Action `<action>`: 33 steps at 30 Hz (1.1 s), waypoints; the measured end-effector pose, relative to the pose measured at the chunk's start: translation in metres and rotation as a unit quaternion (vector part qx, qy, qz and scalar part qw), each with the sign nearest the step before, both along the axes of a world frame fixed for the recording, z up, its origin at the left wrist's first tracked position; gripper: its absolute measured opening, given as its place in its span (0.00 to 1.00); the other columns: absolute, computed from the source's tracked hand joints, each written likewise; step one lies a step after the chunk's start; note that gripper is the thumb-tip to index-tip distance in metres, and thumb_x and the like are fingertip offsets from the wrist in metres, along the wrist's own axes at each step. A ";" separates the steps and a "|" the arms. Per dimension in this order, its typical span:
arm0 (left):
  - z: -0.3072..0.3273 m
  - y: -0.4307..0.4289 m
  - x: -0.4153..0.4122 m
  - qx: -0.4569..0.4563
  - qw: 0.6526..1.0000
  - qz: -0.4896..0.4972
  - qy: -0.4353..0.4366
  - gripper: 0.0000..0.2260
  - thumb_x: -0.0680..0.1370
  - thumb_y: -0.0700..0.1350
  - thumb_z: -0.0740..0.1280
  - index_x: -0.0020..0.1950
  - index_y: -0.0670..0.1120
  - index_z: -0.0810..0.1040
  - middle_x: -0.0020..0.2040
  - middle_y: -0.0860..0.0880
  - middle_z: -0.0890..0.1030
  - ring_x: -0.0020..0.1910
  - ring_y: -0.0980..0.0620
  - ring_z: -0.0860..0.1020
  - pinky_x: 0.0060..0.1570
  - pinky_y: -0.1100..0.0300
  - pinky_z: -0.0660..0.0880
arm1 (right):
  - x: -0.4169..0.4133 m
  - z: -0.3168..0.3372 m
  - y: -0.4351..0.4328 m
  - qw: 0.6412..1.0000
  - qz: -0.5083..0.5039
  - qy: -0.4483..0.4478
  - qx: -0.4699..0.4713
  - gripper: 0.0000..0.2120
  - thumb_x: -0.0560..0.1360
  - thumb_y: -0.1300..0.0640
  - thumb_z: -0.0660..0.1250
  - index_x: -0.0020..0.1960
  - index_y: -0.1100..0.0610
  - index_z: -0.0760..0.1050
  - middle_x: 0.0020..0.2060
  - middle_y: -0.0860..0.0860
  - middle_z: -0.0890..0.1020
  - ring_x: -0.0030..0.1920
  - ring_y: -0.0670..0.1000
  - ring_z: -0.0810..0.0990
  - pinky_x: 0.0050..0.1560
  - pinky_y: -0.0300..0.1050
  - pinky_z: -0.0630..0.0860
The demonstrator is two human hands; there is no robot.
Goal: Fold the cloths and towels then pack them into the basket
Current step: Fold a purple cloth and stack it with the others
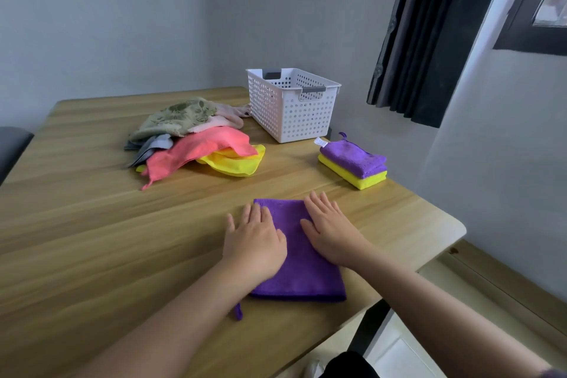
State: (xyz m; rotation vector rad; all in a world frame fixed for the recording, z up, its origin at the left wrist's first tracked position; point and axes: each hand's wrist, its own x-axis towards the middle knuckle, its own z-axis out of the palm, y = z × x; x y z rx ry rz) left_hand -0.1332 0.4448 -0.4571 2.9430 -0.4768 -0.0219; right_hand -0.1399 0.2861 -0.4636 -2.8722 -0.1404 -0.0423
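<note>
Purple cloth (pixel 302 261) flat on table (pixel 92 239) | left hand (pixel 253 239) and right hand (pixel 329 228) press it, fingers straight | basket (pixel 291 104) behind, well apart

I have one view, head-worn, facing forward and down; the left grip (pixel 254 242) and right grip (pixel 334 233) sit near, low of centre; the worktop (pixel 92 224) runs on beyond them.

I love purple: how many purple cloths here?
2: a flat purple cloth under left hand and right hand; a folded purple cloth atop a yellow cloth by the basket. The pile may hide more.
</note>
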 end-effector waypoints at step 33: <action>-0.025 0.040 -0.082 0.084 0.951 -0.297 -0.015 0.48 0.66 0.77 0.46 0.76 0.50 0.34 0.75 0.50 0.31 0.72 0.56 0.29 0.70 0.60 0.30 | -0.127 -0.036 -0.053 0.950 0.256 -0.143 -0.111 0.37 0.71 0.54 0.68 0.76 0.55 0.56 0.75 0.55 0.60 0.75 0.54 0.57 0.73 0.54 0.59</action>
